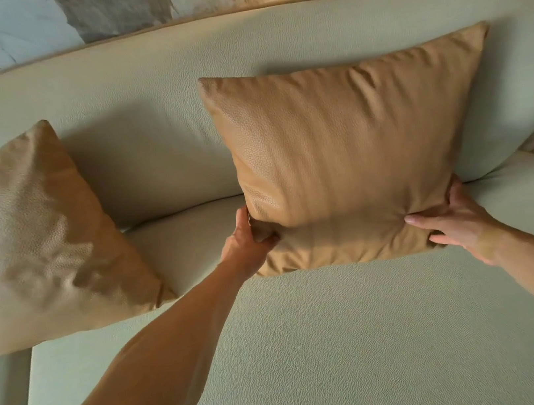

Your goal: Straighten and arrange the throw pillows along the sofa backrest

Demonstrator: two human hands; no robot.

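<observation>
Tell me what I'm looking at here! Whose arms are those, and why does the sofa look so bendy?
There's no machine here. A person wears a camera on their head, so you see what they see when they look down at their own arms. The wide lens makes the pale sofa look curved. Two tan pillows stand on the seat and lean on the backrest. The person's left hand grips the lower left corner of the right pillow. The right hand grips its lower right corner. The left pillow stands apart at the side, tilted, with nobody touching it. Behind the sofa is a marbled wall.
</observation>
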